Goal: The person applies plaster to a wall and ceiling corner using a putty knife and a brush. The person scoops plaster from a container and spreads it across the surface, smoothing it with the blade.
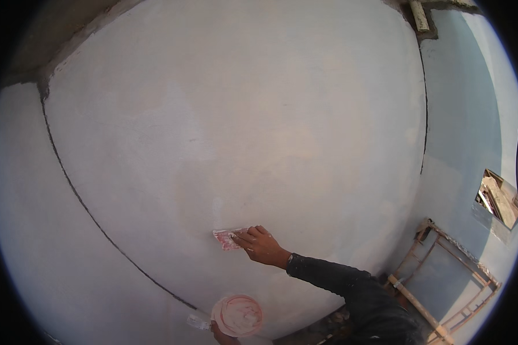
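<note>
My right hand (259,247) is closed on a putty scraper (225,238) with a pink-and-white smeared blade, held against the pale wall (282,138) a little below the middle of the view. At the lower edge my left hand (221,333), mostly hidden, grips a round pail (236,313) with pinkish-white paste inside. A second pale blade (197,321) sticks out just left of the pail, by that hand.
Dark cracks or joints run down the wall's left and right corners. A rusty metal scaffold frame (437,247) stands at the lower right beside the side wall, below a square opening (498,198) with boards showing through. A short pipe (420,17) is at the top right.
</note>
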`<move>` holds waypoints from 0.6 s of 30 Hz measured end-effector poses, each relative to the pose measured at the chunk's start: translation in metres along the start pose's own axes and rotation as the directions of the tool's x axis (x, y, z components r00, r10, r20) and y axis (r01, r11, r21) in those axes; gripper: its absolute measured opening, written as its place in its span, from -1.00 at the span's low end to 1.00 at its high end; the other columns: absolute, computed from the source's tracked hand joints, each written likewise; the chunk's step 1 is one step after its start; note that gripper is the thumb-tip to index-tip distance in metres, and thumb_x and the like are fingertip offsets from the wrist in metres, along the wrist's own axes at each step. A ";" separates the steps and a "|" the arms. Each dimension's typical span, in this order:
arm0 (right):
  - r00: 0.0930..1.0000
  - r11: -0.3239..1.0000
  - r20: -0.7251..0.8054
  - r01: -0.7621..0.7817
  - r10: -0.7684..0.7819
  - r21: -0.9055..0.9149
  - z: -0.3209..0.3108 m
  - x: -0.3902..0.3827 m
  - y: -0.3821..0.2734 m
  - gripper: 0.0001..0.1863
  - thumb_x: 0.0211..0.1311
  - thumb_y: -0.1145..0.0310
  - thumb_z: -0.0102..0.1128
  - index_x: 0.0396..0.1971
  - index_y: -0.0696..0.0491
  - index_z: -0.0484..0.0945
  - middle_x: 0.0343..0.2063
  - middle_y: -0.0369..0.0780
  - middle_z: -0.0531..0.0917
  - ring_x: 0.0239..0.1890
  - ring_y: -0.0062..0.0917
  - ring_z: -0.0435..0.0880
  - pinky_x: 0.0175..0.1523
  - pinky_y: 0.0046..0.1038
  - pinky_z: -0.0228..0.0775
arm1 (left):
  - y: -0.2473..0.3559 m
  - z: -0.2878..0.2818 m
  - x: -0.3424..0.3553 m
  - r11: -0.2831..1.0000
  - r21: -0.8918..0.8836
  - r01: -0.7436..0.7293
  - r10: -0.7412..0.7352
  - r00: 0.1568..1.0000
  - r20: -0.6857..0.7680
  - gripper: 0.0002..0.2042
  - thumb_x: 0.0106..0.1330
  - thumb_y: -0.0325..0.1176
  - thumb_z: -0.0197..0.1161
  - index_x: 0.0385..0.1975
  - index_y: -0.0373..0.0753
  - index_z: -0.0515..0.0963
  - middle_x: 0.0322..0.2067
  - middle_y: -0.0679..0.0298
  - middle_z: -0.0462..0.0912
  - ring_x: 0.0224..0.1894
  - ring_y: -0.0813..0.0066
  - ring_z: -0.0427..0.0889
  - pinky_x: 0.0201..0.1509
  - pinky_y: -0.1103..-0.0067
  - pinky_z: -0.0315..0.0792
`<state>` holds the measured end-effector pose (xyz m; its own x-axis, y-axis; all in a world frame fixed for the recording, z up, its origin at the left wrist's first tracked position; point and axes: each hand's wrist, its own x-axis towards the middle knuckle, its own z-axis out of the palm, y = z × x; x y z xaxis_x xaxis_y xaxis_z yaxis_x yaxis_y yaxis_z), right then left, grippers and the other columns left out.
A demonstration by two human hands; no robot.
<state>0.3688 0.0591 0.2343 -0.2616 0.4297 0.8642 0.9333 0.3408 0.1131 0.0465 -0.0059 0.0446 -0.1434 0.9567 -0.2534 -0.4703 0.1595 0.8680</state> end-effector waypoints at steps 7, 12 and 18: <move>-0.100 0.358 -0.523 -0.621 0.847 0.698 -0.064 -0.114 0.160 -0.55 0.62 0.35 -0.02 0.38 0.19 0.47 0.04 -0.10 0.72 0.00 -0.38 0.70 0.12 -0.31 0.52 | -0.024 -0.030 0.014 0.988 0.089 -0.129 0.120 0.988 0.093 -0.45 0.67 -0.02 -0.08 0.36 -0.37 0.45 0.23 0.07 0.62 0.21 0.24 0.66 0.27 0.31 0.63; -0.168 0.256 -0.459 -0.643 0.872 0.722 -0.090 -0.088 0.236 -0.59 0.59 0.31 0.02 0.26 0.19 0.57 -0.03 -0.16 0.73 -0.07 -0.42 0.68 0.05 -0.36 0.51 | -0.032 -0.027 0.024 0.994 0.072 -0.077 0.074 0.996 0.044 -0.48 0.66 -0.05 -0.05 0.34 -0.37 0.46 0.22 0.08 0.63 0.21 0.23 0.66 0.29 0.32 0.60; 0.809 0.960 -0.544 -0.280 0.222 -0.025 -0.020 0.076 0.051 -0.48 0.10 0.64 0.32 0.14 0.16 0.63 0.01 -0.13 0.72 -0.18 -0.27 0.57 -0.07 -0.26 0.47 | -0.002 -0.015 -0.002 0.998 0.032 -0.054 0.055 0.998 -0.010 -0.48 0.68 -0.04 -0.07 0.36 -0.35 0.44 0.28 0.09 0.58 0.29 0.22 0.60 0.38 0.30 0.53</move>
<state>0.4014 0.0929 0.3153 0.1290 -0.0315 0.9911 0.9751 0.1859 -0.1210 0.0351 -0.0121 0.0373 -0.1772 0.9616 -0.2097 -0.4341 0.1149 0.8935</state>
